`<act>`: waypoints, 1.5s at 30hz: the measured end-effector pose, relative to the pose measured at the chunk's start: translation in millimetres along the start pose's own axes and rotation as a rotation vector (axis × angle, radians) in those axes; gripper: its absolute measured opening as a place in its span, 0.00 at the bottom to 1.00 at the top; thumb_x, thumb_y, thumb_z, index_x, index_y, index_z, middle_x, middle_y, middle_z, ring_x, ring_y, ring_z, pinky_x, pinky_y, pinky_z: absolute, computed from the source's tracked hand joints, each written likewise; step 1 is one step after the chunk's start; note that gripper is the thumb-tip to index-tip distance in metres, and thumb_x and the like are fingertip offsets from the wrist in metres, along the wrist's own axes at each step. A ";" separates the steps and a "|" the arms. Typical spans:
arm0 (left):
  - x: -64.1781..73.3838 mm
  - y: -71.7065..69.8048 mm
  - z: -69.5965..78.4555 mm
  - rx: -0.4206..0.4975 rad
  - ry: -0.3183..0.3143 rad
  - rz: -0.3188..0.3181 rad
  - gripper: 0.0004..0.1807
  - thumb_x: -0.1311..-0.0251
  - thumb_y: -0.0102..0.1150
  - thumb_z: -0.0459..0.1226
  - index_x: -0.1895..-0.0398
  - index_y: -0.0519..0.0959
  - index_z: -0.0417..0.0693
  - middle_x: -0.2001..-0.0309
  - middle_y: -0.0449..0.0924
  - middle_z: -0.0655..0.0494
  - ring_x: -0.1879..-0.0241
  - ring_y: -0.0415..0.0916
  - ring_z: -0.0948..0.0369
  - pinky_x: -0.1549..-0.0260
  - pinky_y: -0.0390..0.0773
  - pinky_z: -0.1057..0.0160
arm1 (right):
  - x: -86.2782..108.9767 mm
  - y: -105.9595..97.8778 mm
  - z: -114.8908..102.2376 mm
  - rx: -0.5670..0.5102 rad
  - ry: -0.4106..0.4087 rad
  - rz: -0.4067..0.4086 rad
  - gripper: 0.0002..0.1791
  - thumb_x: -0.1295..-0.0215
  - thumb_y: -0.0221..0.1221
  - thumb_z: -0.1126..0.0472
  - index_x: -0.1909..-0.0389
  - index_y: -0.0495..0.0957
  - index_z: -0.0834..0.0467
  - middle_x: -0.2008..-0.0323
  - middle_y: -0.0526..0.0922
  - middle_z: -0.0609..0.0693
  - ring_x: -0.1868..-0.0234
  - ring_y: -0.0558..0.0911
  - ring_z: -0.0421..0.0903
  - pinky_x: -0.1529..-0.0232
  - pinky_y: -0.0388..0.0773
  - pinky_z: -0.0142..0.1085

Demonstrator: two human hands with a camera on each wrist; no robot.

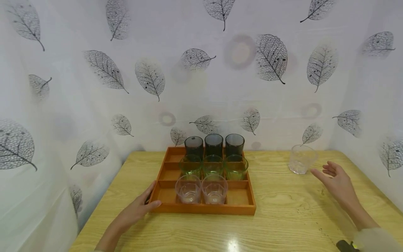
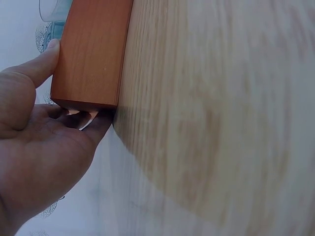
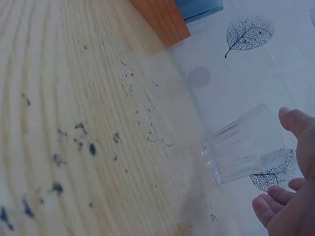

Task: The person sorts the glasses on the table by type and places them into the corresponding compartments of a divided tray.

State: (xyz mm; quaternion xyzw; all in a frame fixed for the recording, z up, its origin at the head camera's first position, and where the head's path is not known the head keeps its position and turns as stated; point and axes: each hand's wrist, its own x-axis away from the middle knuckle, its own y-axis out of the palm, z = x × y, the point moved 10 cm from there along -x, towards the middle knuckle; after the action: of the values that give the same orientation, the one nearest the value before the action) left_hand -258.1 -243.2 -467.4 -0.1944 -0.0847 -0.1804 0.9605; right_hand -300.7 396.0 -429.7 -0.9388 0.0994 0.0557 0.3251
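A brown wooden tray (image 1: 201,209) with crosswise dividers stands on the table. Three dark grey glasses (image 1: 214,144) fill its back row, with three green glasses (image 1: 213,167) in the middle. Two clear glasses (image 1: 214,190) stand in the front row, left of a bare stretch of wood. My left hand (image 1: 135,209) holds the tray's front left corner, thumb on the front and fingers round the side. At the right, my right hand (image 1: 340,183) is beside another clear glass (image 1: 300,160), upright on the table. In the right wrist view, thumb and fingers are spread near this glass (image 3: 243,147), apart from it.
The pale wood-grain table (image 1: 277,224) carries small dark marks near my right forearm. A white curtain (image 1: 201,91) printed with leaves hangs behind it and along both sides. A small dark object (image 1: 344,245) shows by my right sleeve.
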 end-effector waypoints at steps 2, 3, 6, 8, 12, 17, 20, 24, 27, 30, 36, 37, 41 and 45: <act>0.2 0.3 0.9 -0.004 0.001 -0.001 0.47 0.21 0.53 0.46 0.15 0.33 0.49 0.17 0.27 0.45 0.20 0.29 0.40 0.27 0.44 0.32 | -4.3 0.6 -1.1 -0.009 -0.003 0.006 0.52 0.24 0.59 0.45 0.21 0.41 0.75 0.29 0.60 0.79 0.35 0.65 0.76 0.64 0.63 0.13; 0.4 0.4 1.1 -0.005 0.002 -0.001 0.47 0.21 0.52 0.46 0.15 0.33 0.49 0.17 0.27 0.45 0.20 0.29 0.40 0.27 0.43 0.32 | -6.6 1.1 -1.3 -0.013 -0.003 0.007 0.53 0.24 0.59 0.45 0.21 0.41 0.75 0.29 0.60 0.79 0.35 0.65 0.76 0.64 0.62 0.13; 0.3 0.7 1.4 -0.002 0.004 -0.001 0.46 0.21 0.52 0.46 0.15 0.33 0.48 0.17 0.27 0.45 0.20 0.29 0.40 0.27 0.43 0.33 | -13.6 3.0 -2.2 -0.021 -0.008 0.000 0.54 0.25 0.60 0.45 0.21 0.40 0.75 0.29 0.59 0.79 0.34 0.64 0.76 0.64 0.63 0.13; 0.3 1.2 1.4 0.001 0.009 -0.004 0.46 0.21 0.52 0.45 0.15 0.33 0.48 0.17 0.27 0.45 0.20 0.29 0.40 0.26 0.42 0.33 | -18.5 4.7 -1.9 -0.014 -0.009 -0.013 0.55 0.25 0.60 0.45 0.21 0.39 0.75 0.28 0.58 0.80 0.34 0.63 0.77 0.64 0.64 0.15; 0.4 1.4 1.7 0.006 0.019 -0.006 0.46 0.21 0.52 0.45 0.15 0.33 0.49 0.17 0.27 0.44 0.20 0.29 0.40 0.26 0.41 0.34 | -27.7 9.9 -1.4 -0.011 -0.013 -0.057 0.57 0.24 0.59 0.44 0.20 0.33 0.73 0.26 0.50 0.81 0.31 0.59 0.80 0.39 0.76 0.46; 0.4 0.3 1.6 0.003 0.024 0.002 0.46 0.21 0.52 0.45 0.15 0.34 0.49 0.17 0.28 0.44 0.20 0.30 0.40 0.26 0.42 0.34 | -36.8 15.2 -1.4 -0.053 -0.011 -0.089 0.58 0.24 0.58 0.44 0.20 0.27 0.70 0.24 0.41 0.80 0.28 0.52 0.81 0.39 0.58 0.75; 0.2 0.4 1.3 -0.003 0.024 0.006 0.46 0.21 0.53 0.45 0.15 0.34 0.50 0.17 0.28 0.45 0.20 0.30 0.41 0.26 0.42 0.35 | -40.3 17.0 -1.7 -0.066 -0.006 -0.089 0.59 0.24 0.58 0.43 0.20 0.26 0.70 0.25 0.42 0.82 0.28 0.51 0.81 0.37 0.57 0.75; -0.6 0.9 0.4 -0.005 0.021 0.006 0.46 0.21 0.53 0.45 0.15 0.34 0.49 0.17 0.28 0.44 0.20 0.29 0.41 0.26 0.41 0.35 | -45.0 19.8 -1.7 -0.074 -0.002 -0.088 0.59 0.25 0.58 0.42 0.20 0.27 0.70 0.26 0.43 0.83 0.28 0.52 0.82 0.37 0.57 0.75; -0.8 1.2 0.4 -0.002 0.020 0.007 0.47 0.21 0.53 0.45 0.15 0.34 0.48 0.17 0.28 0.44 0.20 0.30 0.40 0.26 0.41 0.35 | -47.8 21.8 -1.0 -0.079 -0.002 -0.086 0.59 0.25 0.58 0.42 0.20 0.27 0.70 0.26 0.42 0.84 0.28 0.50 0.82 0.38 0.56 0.76; -0.6 1.5 0.7 0.006 0.019 0.006 0.47 0.21 0.53 0.45 0.15 0.33 0.49 0.17 0.27 0.44 0.20 0.29 0.40 0.26 0.42 0.35 | -49.4 23.9 -0.2 -0.076 -0.010 -0.084 0.59 0.25 0.58 0.42 0.20 0.29 0.70 0.25 0.41 0.83 0.28 0.49 0.83 0.38 0.56 0.77; -0.3 1.0 2.0 0.003 0.022 0.005 0.46 0.21 0.52 0.45 0.15 0.33 0.49 0.17 0.27 0.45 0.20 0.30 0.40 0.26 0.43 0.34 | -50.2 26.3 -4.1 -0.052 -0.052 -0.074 0.54 0.24 0.58 0.44 0.19 0.38 0.71 0.26 0.52 0.80 0.29 0.55 0.81 0.42 0.61 0.75; -0.4 1.0 2.2 0.002 0.023 0.005 0.46 0.21 0.52 0.45 0.15 0.33 0.49 0.17 0.27 0.45 0.20 0.30 0.40 0.26 0.43 0.34 | -50.2 26.2 -5.1 -0.048 -0.057 -0.069 0.53 0.24 0.58 0.44 0.19 0.39 0.71 0.26 0.54 0.79 0.30 0.57 0.80 0.42 0.62 0.74; -0.7 0.6 1.9 0.001 0.025 0.003 0.46 0.21 0.52 0.45 0.15 0.33 0.49 0.17 0.27 0.45 0.20 0.30 0.40 0.26 0.43 0.34 | -49.8 25.4 -8.1 -0.033 -0.067 -0.049 0.52 0.24 0.58 0.44 0.19 0.40 0.71 0.27 0.58 0.77 0.32 0.61 0.77 0.42 0.64 0.72; -0.5 0.3 1.0 0.004 0.027 0.005 0.46 0.21 0.52 0.45 0.15 0.33 0.49 0.17 0.27 0.45 0.20 0.30 0.40 0.26 0.43 0.34 | -46.2 25.8 -7.3 -0.049 -0.059 -0.051 0.53 0.24 0.59 0.44 0.18 0.39 0.69 0.26 0.57 0.76 0.29 0.58 0.78 0.40 0.62 0.73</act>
State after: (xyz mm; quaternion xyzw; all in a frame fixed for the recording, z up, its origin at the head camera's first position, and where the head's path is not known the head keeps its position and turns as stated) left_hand -258.6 -242.4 -466.7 -0.1905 -0.0717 -0.1805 0.9623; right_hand -351.2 378.6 -431.6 -0.9466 0.0646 0.0778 0.3060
